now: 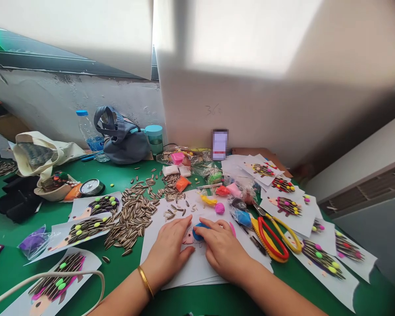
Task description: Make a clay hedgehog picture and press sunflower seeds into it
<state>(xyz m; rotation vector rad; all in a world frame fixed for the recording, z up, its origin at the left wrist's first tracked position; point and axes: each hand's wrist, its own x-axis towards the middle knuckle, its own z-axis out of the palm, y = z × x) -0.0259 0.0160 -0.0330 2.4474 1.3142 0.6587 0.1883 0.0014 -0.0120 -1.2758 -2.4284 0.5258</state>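
A sheet of white paper (181, 274) lies in front of me, with a printed hedgehog whose pink face (188, 238) shows between my hands. A flat piece of blue modelling clay (200, 227) sits on the hedgehog's body. My right hand (224, 251) has its bent fingers pressed onto this clay, partly covering it. Beside the face, my left hand (168, 246) rests on the paper, fingers stretched out and thumb apart, with nothing seen in it. A gold bangle (145, 283) circles the left wrist. Beyond my fingers lie a magenta clay ball (219, 208) and yellow clay (208, 200).
Sunflower seeds (134, 219) are heaped left of the paper. Red-and-yellow scissors (272, 237) lie at the right, near a bag of blue clay (242, 217). Hedgehog pictures (94, 206) flank both sides. A phone (220, 145) leans on the wall; a cable (100, 281) crosses front left.
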